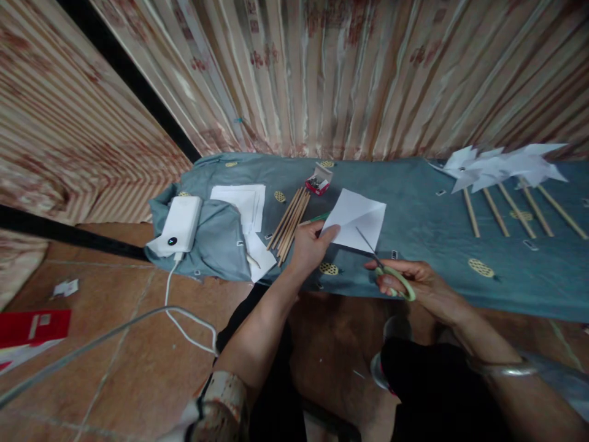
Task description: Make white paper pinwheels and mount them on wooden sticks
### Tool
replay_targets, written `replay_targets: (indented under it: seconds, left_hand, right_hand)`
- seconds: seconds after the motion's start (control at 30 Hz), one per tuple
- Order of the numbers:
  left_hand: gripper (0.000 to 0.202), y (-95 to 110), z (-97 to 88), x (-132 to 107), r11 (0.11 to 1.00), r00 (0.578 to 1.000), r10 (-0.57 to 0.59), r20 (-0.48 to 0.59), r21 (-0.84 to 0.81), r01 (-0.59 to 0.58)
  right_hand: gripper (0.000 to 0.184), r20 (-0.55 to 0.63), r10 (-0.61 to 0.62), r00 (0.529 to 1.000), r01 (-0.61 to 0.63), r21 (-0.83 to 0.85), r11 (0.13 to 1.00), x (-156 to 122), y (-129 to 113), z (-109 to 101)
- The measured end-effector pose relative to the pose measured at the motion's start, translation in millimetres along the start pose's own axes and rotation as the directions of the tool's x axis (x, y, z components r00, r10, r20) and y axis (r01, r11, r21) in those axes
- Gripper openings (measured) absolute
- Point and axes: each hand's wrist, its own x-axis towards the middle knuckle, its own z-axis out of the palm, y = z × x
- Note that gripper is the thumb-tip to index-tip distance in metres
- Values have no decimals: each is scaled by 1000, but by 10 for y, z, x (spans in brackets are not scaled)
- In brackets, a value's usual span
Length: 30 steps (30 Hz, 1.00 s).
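Note:
My left hand (309, 245) pinches the near left corner of a folded white paper square (356, 221), holding it just above the blue cloth (427, 215). My right hand (416, 283) grips green-handled scissors (384, 267); their blades lie against the paper's lower edge, pointing up and left into it. A bundle of wooden sticks (289, 224) lies just left of the paper. Both hands are closed on what they hold.
A small red box of pins (318, 182) sits behind the sticks. White paper sheets (242, 205) and a white power bank (179, 226) with a cable lie at left. Several finished paper pinwheels on sticks (501, 175) lie at right. A striped curtain hangs behind; tiled floor is below.

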Motion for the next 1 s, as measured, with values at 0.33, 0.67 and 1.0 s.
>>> replay_targets:
  seconds: [0.33, 0.67, 1.0]
  left_hand:
    - [34, -40, -23, -14, 1000, 1000, -22, 2, -20, 22]
    - [33, 14, -78, -47, 999, 999, -39, 4, -18, 39]
    - [36, 67, -96, -28, 998, 1000, 5, -29, 63, -3]
  right_hand:
    - [60, -12, -8, 1000, 8, -39, 999, 3, -7, 28]
    - [59, -18, -29, 999, 28, -44, 999, 24, 5, 57]
    - [58, 55, -66, 996, 68, -51, 996, 23, -37, 69]
